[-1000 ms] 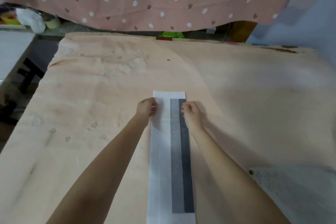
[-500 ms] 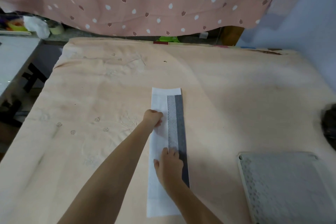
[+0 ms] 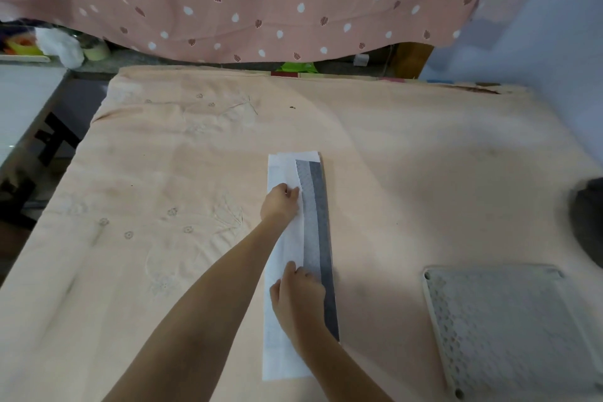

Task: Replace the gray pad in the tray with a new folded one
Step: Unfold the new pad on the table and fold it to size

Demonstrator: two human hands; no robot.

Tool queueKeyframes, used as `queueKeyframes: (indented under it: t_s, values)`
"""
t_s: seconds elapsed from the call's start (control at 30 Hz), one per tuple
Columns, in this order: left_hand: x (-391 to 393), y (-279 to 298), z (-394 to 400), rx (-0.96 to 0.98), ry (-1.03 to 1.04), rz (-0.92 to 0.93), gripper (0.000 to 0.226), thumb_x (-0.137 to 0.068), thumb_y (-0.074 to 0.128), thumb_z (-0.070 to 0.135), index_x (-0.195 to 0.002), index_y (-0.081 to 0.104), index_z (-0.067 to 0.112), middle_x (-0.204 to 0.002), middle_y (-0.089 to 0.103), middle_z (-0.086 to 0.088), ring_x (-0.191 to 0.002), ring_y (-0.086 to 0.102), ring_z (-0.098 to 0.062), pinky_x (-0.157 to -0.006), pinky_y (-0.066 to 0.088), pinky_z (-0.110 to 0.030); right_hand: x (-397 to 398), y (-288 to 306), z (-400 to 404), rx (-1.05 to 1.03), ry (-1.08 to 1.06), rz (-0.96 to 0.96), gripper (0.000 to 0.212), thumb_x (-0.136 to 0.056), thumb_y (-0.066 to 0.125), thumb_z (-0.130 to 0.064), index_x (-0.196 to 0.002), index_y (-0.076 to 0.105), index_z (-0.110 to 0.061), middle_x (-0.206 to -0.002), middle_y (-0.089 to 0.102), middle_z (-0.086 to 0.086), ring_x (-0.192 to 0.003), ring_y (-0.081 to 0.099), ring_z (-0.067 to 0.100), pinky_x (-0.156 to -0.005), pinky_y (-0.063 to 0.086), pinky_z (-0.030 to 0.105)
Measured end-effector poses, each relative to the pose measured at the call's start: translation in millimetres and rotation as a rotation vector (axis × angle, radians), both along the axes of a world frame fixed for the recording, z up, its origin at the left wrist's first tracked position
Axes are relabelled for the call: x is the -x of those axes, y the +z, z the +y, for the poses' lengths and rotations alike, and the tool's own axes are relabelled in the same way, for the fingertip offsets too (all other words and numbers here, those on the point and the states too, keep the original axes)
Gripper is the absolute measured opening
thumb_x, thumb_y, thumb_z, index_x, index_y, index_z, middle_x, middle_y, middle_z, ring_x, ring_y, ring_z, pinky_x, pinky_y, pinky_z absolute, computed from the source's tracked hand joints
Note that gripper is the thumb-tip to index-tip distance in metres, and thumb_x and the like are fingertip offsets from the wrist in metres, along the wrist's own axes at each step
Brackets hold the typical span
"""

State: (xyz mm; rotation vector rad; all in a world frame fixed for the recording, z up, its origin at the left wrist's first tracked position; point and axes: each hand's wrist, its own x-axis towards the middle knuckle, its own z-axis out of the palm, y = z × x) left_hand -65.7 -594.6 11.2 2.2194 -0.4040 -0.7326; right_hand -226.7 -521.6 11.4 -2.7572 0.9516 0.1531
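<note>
Head view: folding step in hand, with the pad (image 3: pixel 295 271) a long strip left of the tray (image 3: pixel 509 330), left hand (image 3: pixel 280 202) fingers curled on its far part, right hand (image 3: pixel 298 299) flat on its near part; next, likely fold it shorter.

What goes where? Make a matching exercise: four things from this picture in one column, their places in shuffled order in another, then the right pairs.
Things:
1. left hand
2. right hand
3. grey perforated plastic tray
4. pink curtain with white dots

Places:
A. hanging behind the table
B. pressing the near part of the long white and grey folded pad
C. on the table, right of the pad
D. on the far part of the pad

Pairs: 1-D, 2-B, 3-C, 4-A
</note>
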Motion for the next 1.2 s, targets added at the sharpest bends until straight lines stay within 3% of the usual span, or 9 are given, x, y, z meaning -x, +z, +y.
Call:
queueKeyframes:
  t_s: [0.07, 0.23, 0.43, 0.53, 0.6, 0.7, 0.87, 1.0, 1.2]
  values:
    - [3.8, 11.4, 1.1, 0.062, 0.04, -0.019, 0.04, -0.097, 0.042, 0.032, -0.063, 0.029, 0.017, -0.059, 0.04, 0.001, -0.055, 0.043, -0.021, -0.061, 0.04, -0.033, 3.0, 6.1, 2.8, 0.01, -0.038, 0.032, 0.036, -0.066, 0.078, -0.038, -0.077, 0.056, -0.012, -0.057, 0.054, 0.007, -0.046, 0.053, 0.018, -0.038, 0.04, 0.024]
    - [9.5, 41.4, 9.0, 0.138, 0.07, -0.066, 0.042, -0.096, 0.045, 0.034, -0.063, 0.025, 0.018, -0.059, 0.041, -0.001, -0.059, 0.05, -0.027, -0.062, 0.05, -0.043, 15.8, 13.4, -2.3, 0.071, -0.063, 0.163, 0.041, -0.095, 0.043, -0.026, -0.126, 0.032, -0.001, -0.115, 0.053, 0.017, -0.097, 0.059, 0.027, -0.072, 0.049, 0.032]
    - [19.3, 69.2, 25.2, 0.125, 0.096, -0.097, 0.037, -0.096, 0.042, 0.031, -0.065, 0.03, 0.016, -0.076, 0.061, -0.018, -0.068, 0.064, -0.034, -0.069, 0.056, -0.048, 24.8, 33.1, -0.8, 0.047, -0.011, 0.179, 0.039, -0.092, 0.045, -0.013, -0.127, 0.032, -0.002, -0.117, 0.054, 0.018, -0.099, 0.059, 0.026, -0.068, 0.049, 0.031]
    - [25.2, 82.9, 33.2, 0.077, 0.115, -0.134, 0.031, -0.098, 0.039, 0.031, -0.074, 0.039, 0.013, -0.088, 0.064, -0.017, -0.082, 0.064, -0.034, -0.074, 0.054, -0.041, 30.1, 41.2, 6.0, 0.062, -0.08, 0.014, 0.038, -0.092, 0.049, -0.03, -0.118, 0.042, -0.002, -0.104, 0.059, 0.012, -0.086, 0.062, 0.023, -0.057, 0.043, 0.03]
    - [28.5, 87.7, 36.4, 0.074, 0.126, -0.136, 0.026, -0.099, 0.039, 0.028, -0.082, 0.043, 0.009, -0.088, 0.058, -0.013, -0.088, 0.061, -0.033, -0.072, 0.05, -0.035, 29.5, 44.8, 11.9, 0.086, -0.187, -0.154, 0.052, -0.069, 0.069, -0.049, -0.091, 0.056, -0.003, -0.078, 0.059, 0.009, -0.063, 0.06, 0.021, -0.043, 0.041, 0.028]
    - [36.4, 92.0, 37.3, 0.107, 0.145, -0.083, 0.024, -0.099, 0.038, 0.025, -0.087, 0.046, 0.006, -0.075, 0.054, -0.005, -0.072, 0.063, -0.033, -0.067, 0.057, -0.041, 19.2, 45.7, 11.0, 0.101, -0.233, -0.276, 0.068, -0.051, 0.071, -0.067, -0.073, 0.056, -0.005, -0.067, 0.052, 0.007, -0.053, 0.054, 0.019, -0.036, 0.041, 0.026]
    - [50.5, 95.2, 37.3, 0.115, 0.15, -0.088, 0.023, -0.096, 0.036, 0.017, -0.079, 0.048, 0.007, -0.064, 0.056, -0.006, -0.061, 0.067, -0.035, -0.065, 0.058, -0.045, -0.8, 54.4, -10.6, 0.031, -0.276, -0.159, 0.062, -0.061, 0.073, -0.06, -0.079, 0.052, -0.004, -0.071, 0.052, 0.009, -0.055, 0.052, 0.019, -0.042, 0.041, 0.024]
    - [46.9, 98.8, 40.0, 0.085, 0.155, -0.114, 0.029, -0.097, 0.037, 0.02, -0.069, 0.041, 0.014, -0.065, 0.052, -0.003, -0.053, 0.062, -0.03, -0.065, 0.059, -0.043, 6.6, 60.5, -25.0, 0.034, -0.248, -0.063, 0.037, -0.089, 0.054, -0.037, -0.107, 0.043, -0.006, -0.102, 0.054, 0.008, -0.085, 0.059, 0.021, -0.059, 0.041, 0.027]
    - [32.1, 97.3, 41.7, -0.076, 0.103, -0.23, 0.026, -0.099, 0.035, 0.03, -0.085, 0.046, 0.011, -0.093, 0.062, -0.012, -0.079, 0.063, -0.032, -0.068, 0.052, -0.036, 31.8, 43.3, -9.5, -0.12, -0.19, -0.01, 0.029, -0.097, 0.04, -0.029, -0.119, 0.046, -0.01, -0.108, 0.063, 0.004, -0.096, 0.064, 0.021, -0.073, 0.049, 0.029]
